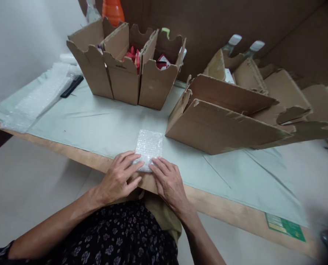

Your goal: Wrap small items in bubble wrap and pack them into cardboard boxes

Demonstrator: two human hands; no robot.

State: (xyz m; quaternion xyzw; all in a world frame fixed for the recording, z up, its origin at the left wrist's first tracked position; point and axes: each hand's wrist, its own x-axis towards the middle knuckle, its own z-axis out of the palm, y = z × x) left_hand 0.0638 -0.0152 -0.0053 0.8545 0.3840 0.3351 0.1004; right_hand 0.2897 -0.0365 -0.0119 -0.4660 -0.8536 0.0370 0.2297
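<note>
A small rectangle of bubble wrap (149,145) lies on the pale green cloth (97,125) near the table's front edge. My left hand (119,177) rests flat on the edge, fingers stretched out, with the fingertips on the near left corner of the wrap. My right hand (168,181) lies beside it, fingers also stretched flat, touching the wrap's near edge. What the wrap covers, if anything, is hidden.
Three open cardboard boxes (125,62) with red packets stand at the back. A long flat carton (221,117) and more boxes with white-capped bottles (232,40) lie at the right. A bubble wrap sheet (36,99) and a black tool (71,86) sit at the left.
</note>
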